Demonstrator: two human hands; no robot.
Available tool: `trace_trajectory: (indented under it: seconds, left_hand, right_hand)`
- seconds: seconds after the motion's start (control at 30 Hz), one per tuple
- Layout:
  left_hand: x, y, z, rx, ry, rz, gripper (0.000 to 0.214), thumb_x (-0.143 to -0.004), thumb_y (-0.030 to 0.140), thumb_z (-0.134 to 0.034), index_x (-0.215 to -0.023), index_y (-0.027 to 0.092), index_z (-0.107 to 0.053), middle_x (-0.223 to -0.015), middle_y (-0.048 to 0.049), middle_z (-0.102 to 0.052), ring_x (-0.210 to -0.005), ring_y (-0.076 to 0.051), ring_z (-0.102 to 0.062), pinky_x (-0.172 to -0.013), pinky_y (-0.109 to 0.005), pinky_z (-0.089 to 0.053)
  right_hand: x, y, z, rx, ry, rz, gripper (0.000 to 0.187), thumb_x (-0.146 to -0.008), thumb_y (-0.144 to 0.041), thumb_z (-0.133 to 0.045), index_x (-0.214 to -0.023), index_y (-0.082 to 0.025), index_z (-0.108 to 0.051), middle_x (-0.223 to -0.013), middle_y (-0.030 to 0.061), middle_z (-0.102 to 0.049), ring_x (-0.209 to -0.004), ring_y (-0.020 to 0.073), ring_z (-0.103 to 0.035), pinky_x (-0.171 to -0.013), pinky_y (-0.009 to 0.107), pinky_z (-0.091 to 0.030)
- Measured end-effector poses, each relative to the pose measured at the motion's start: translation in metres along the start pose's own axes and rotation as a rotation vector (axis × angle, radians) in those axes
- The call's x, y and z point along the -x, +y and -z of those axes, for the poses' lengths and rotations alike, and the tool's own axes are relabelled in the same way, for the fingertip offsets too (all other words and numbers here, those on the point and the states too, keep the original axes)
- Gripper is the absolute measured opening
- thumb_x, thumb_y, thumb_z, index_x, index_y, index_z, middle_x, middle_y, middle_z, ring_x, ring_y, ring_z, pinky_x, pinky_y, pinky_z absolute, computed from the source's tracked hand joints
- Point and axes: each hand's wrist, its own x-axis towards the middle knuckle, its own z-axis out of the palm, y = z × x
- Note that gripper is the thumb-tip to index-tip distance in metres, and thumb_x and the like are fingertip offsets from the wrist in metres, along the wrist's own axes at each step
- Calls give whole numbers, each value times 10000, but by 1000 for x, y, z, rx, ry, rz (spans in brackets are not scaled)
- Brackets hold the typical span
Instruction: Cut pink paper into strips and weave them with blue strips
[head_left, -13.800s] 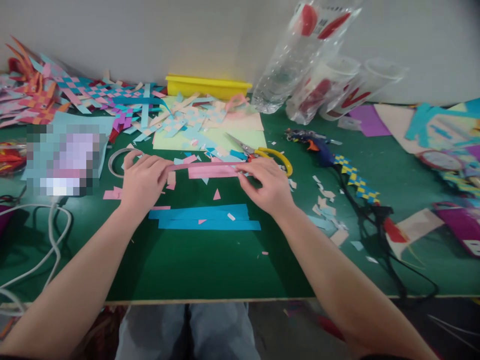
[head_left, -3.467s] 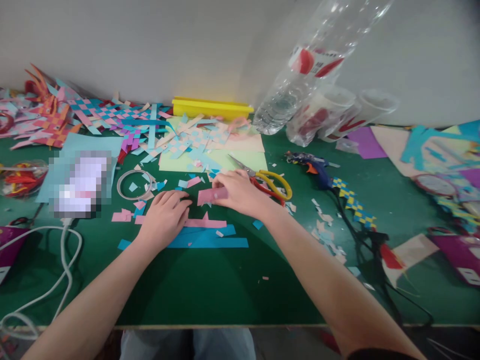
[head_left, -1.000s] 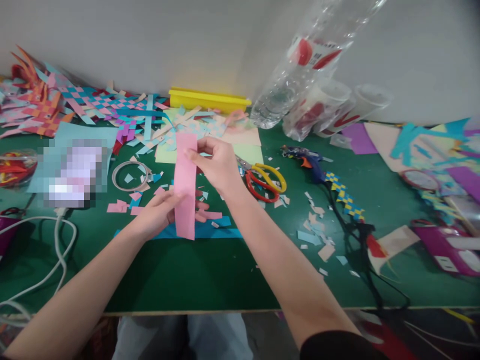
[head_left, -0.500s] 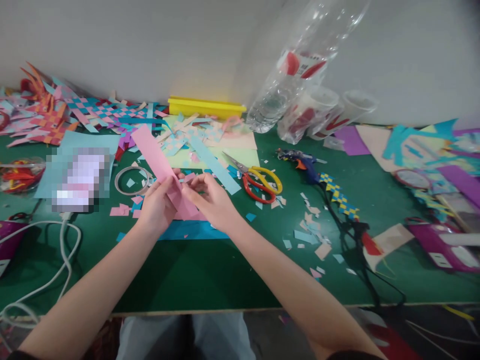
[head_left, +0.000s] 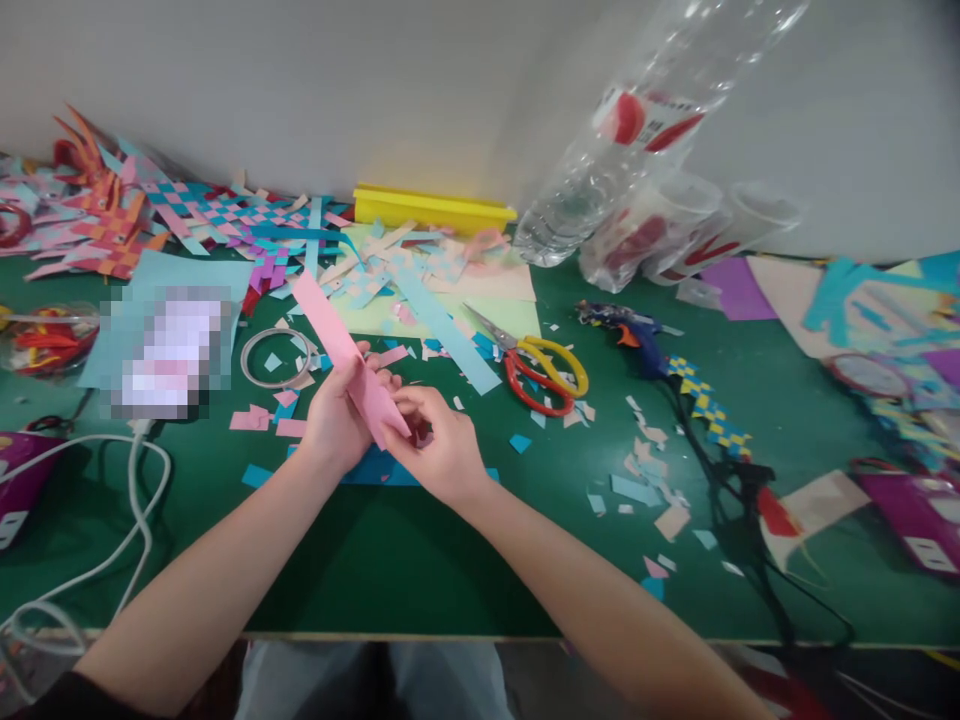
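A pink paper strip (head_left: 330, 325) slants up to the left above the green table, its lower part creased lengthwise. My left hand (head_left: 337, 420) is closed around its middle, thumb on top and fingers beneath. At the strip's lower end, my right hand (head_left: 442, 440) pinches the pink paper between thumb and fingers. Under both hands lies a blue paper strip (head_left: 375, 470), partly hidden. Scissors (head_left: 540, 370) with one red and one yellow handle rest open to the right of my hands. A roll of tape (head_left: 277, 358) lies to the left.
A phone (head_left: 176, 345) with a white cable lies left. A glue gun (head_left: 630, 335) and its black cord lie right of the scissors. Behind stand a tilted plastic bottle (head_left: 637, 130) and bagged paper cups (head_left: 750, 225). Paper scraps (head_left: 652, 470) litter the green table (head_left: 540, 570).
My right hand has slid down to the strip's lower end, and the strip's lower part now shows folded along its length. The whole view has shifted slightly.
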Motion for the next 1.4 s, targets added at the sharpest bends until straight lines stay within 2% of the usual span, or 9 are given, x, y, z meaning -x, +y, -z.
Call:
trace_trajectory:
  seconds: [0.17, 0.37, 0.57, 0.67, 0.8, 0.93, 1.17, 1.3, 1.4]
  left_hand:
    - [2, -3, 4, -36, -82, 43, 153, -971, 267, -493, -930, 179, -611, -785, 7, -596, -665, -108, -622, -773, -310, -561]
    - [3, -5, 11, -125, -133, 107, 223, -795, 217, -730, -980, 190, -608, -658, 54, -521, -688, -109, -621, -668, -226, -526]
    - [1, -2, 12, -159, -181, 102, 88, -816, 170, -686, -873, 161, -620, -524, 91, -393, -510, -55, -467, -646, -191, -498]
    - [2, 0, 9, -154, -181, 99, 26, -845, 125, -610, -823, 137, -617, -490, 99, -324, -443, -39, -349, -547, -150, -444]
    - [6, 2, 6, -204, -217, 131, 141, -863, 92, -498, -822, 143, -623, -481, 104, -293, -374, -27, -212, -469, -146, -409]
    - [12, 2, 5, -358, -392, 324, 182, -845, 82, -473, -741, 147, -608, -461, 107, -251, -347, -20, -158, -437, -150, -434]
    - [22, 1, 5, -528, -590, 518, 102, -759, 81, -518, -719, 154, -576, -462, 95, -369, -327, -14, -223, -422, -208, -519]
    - [24, 0, 5, -616, -598, 485, 123, -729, 81, -530, -639, 149, -578, -526, 25, -520, -312, -22, -321, -473, -278, -571]
    - [24, -3, 4, -696, -582, 427, 124, -735, 80, -561, -643, 145, -614, -614, -25, -611, -320, -25, -357, -546, -338, -597]
  right_hand:
    - [2, 1, -2, 54, 47, 77, 166, -824, -198, -608, -981, -241, -579, -752, -28, -686, -539, 90, -598, -540, 214, -515]
    - [-4, 7, 1, 82, 50, 259, 178, -834, -99, -553, -944, -239, -563, -804, -7, -666, -654, 104, -635, -649, 239, -559]
    - [-5, 8, 1, 112, -15, 468, 223, -852, -55, -521, -985, -229, -559, -862, 23, -704, -766, 131, -675, -682, 260, -565]
    - [-5, 6, 5, 43, -36, 509, 170, -841, -199, -612, -999, -230, -558, -757, 7, -664, -713, 159, -638, -666, 310, -558]
    - [-5, 8, 13, -121, 74, 356, 172, -877, -283, -548, -1042, -236, -559, -873, 46, -655, -818, 191, -619, -713, 379, -539]
    - [-6, 15, 15, -367, 173, 76, 210, -927, -367, -512, -1086, -244, -571, -980, 53, -625, -905, 174, -621, -780, 368, -546]
    - [-7, 19, 16, -776, -199, -248, 363, -860, -580, -573, -869, -235, -687, -812, 10, -684, -585, 100, -580, -492, 244, -506]
    - [-12, 18, 21, -783, -250, -246, 304, -795, -535, -674, -792, -234, -714, -974, 31, -737, -703, 125, -659, -581, 268, -566]
    - [-14, 18, 25, -777, -275, -290, 274, -766, -506, -708, -827, -239, -723, -916, 14, -755, -554, 95, -631, -483, 241, -545]
